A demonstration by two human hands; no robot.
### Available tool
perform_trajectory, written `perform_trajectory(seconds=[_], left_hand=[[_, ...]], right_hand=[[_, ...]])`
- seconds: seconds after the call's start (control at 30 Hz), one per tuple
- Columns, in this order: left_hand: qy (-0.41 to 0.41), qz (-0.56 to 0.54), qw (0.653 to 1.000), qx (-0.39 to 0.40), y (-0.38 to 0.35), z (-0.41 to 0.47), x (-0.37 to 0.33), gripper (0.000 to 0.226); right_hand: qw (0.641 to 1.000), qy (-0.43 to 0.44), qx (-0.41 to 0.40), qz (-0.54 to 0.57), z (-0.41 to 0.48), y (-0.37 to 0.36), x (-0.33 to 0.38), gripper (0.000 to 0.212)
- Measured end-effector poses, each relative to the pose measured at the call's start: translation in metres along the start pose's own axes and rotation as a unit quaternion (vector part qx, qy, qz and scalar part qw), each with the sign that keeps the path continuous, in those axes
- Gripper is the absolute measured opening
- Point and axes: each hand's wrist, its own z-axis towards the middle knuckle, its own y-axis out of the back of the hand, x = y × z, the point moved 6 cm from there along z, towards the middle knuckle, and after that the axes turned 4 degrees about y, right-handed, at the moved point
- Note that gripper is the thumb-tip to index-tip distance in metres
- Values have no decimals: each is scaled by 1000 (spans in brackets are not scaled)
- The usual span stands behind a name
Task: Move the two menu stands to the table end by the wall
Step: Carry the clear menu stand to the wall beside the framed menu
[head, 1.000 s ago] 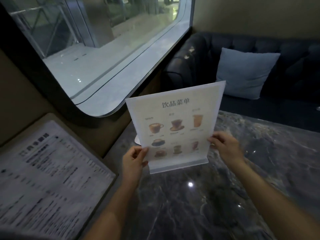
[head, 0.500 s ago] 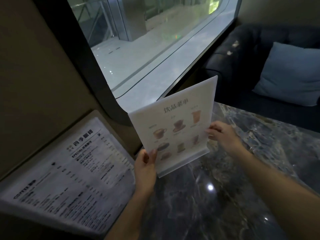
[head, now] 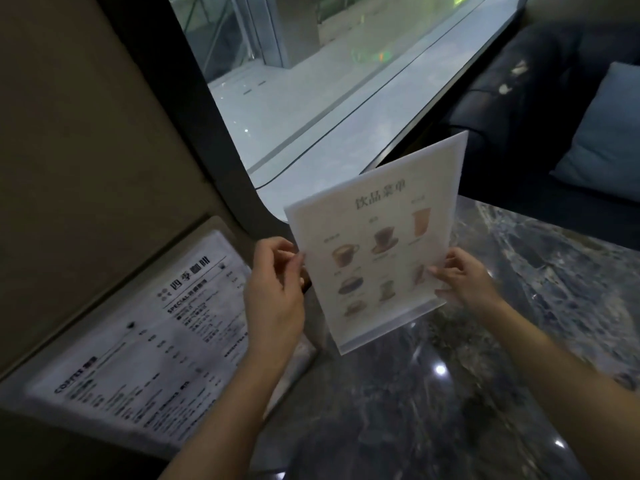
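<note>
1. Head view: the left hand (head: 275, 292) and right hand (head: 462, 284) pinch opposite edges of the drinks menu stand (head: 377, 247), keeping it upright over the marble table (head: 485, 393), near the window (head: 329, 81).
2. A second menu stand (head: 149, 341) leans left of it, by the wall.

Glossy marble table (head: 450, 393); frosted plastic menu stand (head: 377, 244)
</note>
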Motion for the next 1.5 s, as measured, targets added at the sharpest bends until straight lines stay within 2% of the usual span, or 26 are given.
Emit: perform_trajectory(seconds=[0.07, 0.2, 0.27, 0.43, 0.63, 0.8, 0.97, 1.3, 1.5], left_hand=[[-6, 13, 1000, 6, 3, 9, -3, 15], [-69, 68, 995, 34, 7, 19, -12, 3], [-85, 100, 991, 24, 13, 19, -15, 7], [-60, 90, 994, 1, 22, 18, -19, 6], [-91, 95, 990, -59, 38, 29, -30, 6], [-106, 129, 984, -60, 41, 32, -26, 11], [-83, 160, 982, -52, 49, 36, -19, 12], [-113, 226, 964, -84, 61, 37, -27, 12], [-103, 234, 960, -110, 60, 37, -25, 15]], right_hand=[[1000, 3, 2, 23, 2, -5, 2, 10], [999, 11, 10, 35, 10, -17, 0, 22], [999, 16, 16, 22, 15, -22, 1, 23], [998, 27, 50, -5, 27, -29, 12, 24], [996, 70, 61, -12, 43, -31, 41, 30], [995, 75, 60, -13, 59, -46, 49, 29], [994, 61, 87, 4, 69, -75, 42, 18], [986, 56, 130, 87, 82, -118, 34, 13], [982, 55, 147, 102, 86, -125, 27, 15]])
